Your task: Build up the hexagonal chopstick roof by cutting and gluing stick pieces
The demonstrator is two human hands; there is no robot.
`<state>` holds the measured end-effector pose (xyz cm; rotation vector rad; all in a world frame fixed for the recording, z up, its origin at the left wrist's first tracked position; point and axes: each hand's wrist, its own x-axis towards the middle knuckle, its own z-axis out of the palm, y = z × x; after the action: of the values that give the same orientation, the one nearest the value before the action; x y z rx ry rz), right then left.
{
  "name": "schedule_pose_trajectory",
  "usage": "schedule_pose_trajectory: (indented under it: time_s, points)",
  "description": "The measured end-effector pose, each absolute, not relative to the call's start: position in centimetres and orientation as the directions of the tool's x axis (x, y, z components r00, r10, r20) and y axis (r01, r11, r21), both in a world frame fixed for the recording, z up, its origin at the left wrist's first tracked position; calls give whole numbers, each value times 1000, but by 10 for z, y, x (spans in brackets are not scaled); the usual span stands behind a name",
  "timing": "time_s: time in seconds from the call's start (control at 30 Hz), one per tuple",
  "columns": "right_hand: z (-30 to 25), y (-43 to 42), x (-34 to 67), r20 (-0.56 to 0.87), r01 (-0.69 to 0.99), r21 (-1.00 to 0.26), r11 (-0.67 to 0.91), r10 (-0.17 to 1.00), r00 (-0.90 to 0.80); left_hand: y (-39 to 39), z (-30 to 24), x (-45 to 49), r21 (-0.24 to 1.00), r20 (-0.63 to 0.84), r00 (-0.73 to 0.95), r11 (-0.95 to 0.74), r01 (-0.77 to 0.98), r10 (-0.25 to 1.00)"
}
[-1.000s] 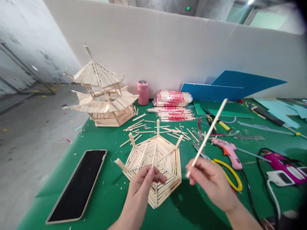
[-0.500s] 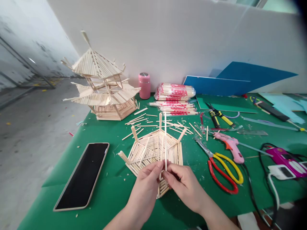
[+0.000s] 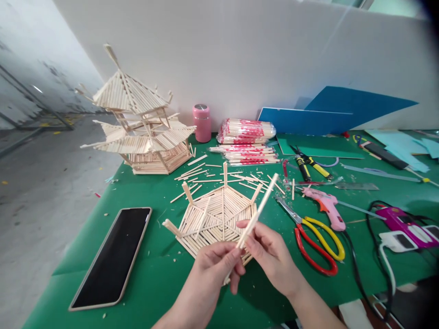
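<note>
Both hands grip pale wooden chopsticks (image 3: 262, 203), pressed together so that I cannot tell their number; they slant up to the right. My left hand (image 3: 216, 269) pinches them low down, between thumb and fingers. Higher up, the thumb and fingers of my right hand (image 3: 269, 251) close round them. Beneath and just beyond the hands lies a hexagonal base of glued sticks (image 3: 209, 219), with short posts (image 3: 188, 193) standing at several corners. Its near edge is partly hidden by my hands.
A stick pagoda (image 3: 137, 137) stands back left beside a pink flask (image 3: 202, 123). Chopstick packs (image 3: 247, 132) and cut sticks lie behind the base. At right are scissors (image 3: 317, 246), pliers (image 3: 308, 164) and a pink glue gun (image 3: 325, 208); at left, a phone (image 3: 111, 258).
The chopsticks have tipped from upright to a slant toward the right. My right hand has shifted slightly up and right along them. The whole view has moved a little.
</note>
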<state>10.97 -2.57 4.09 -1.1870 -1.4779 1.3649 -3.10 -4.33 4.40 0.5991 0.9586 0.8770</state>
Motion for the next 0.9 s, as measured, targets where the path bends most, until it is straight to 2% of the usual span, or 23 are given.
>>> schedule_pose_trajectory:
  time_s: [0.23, 0.4, 0.6, 0.9]
  points:
    - [37, -27, 108, -72, 9, -997, -71, 978, -197, -45, 50, -31, 796, -455, 407, 567, -214, 792]
    - [39, -28, 108, -99, -42, -993, -109, 978, -185, -46, 52, -33, 770, -462, 434, 592, -237, 774]
    - [36, -30, 110, -72, 8, -997, -71, 986, -150, -45, 55, -31, 737, -474, 462, 625, -259, 750]
    - [32, -29, 112, -61, -49, -996, -68, 990, -128, -44, 57, -32, 720, -472, 489, 640, -266, 734]
